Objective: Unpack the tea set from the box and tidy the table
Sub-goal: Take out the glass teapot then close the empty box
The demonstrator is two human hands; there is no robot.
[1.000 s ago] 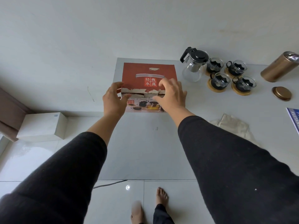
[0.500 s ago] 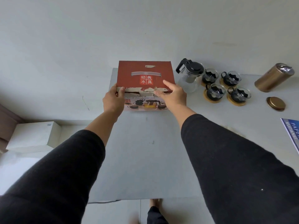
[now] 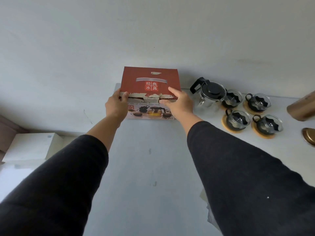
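Note:
A red tea-set box (image 3: 150, 77) with white characters stands at the table's far left corner, against the wall. My left hand (image 3: 115, 106) grips its near left edge and my right hand (image 3: 179, 103) grips its near right edge, fingers over the lid. To the right of the box stand a glass teapot (image 3: 209, 96) with a black lid and handle, and several glass cups (image 3: 238, 119) on round wooden coasters.
The grey table (image 3: 150, 167) stretches toward me. A gold canister (image 3: 301, 109) lies at the far right, with its gold lid (image 3: 309, 135) in front of it. Crumpled paper (image 3: 207, 206) peeks out beside my right sleeve. A white box (image 3: 29, 147) sits on the floor at left.
Both hands have pushed the box farther back on the table toward the wall, and the view has shifted forward with them.

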